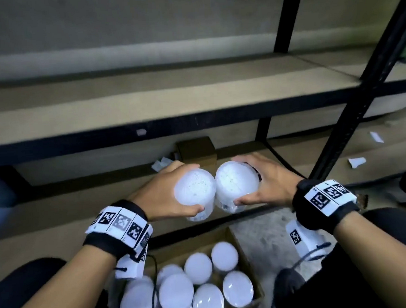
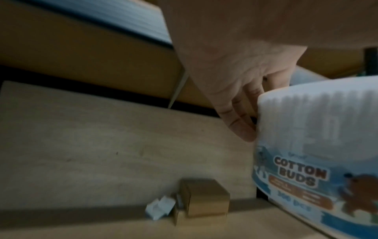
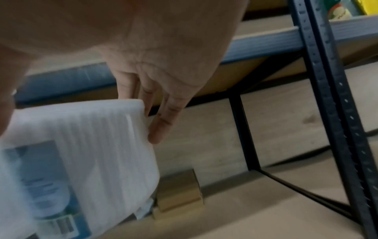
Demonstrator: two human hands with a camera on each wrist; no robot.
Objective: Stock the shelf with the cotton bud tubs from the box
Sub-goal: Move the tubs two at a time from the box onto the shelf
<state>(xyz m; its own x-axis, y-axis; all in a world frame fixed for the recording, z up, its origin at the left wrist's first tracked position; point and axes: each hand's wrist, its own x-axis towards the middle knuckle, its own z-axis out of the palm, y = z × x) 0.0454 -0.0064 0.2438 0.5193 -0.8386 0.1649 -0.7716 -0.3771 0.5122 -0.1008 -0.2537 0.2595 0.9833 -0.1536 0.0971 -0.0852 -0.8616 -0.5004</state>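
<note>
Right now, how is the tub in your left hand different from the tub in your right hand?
The left tub is gripped by the left hand, the right tub by the right hand. The left wrist view shows the left tub's front, reading COTTON BUDS with a brown bear; the right wrist view shows the right tub's barcode side. Both are white, round, lidded, held side by side above the box, their rims about touching.

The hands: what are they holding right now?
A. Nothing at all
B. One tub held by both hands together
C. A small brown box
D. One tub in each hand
D: the left hand grips one cotton bud tub and the right hand grips another tub, side by side above the box.
</note>
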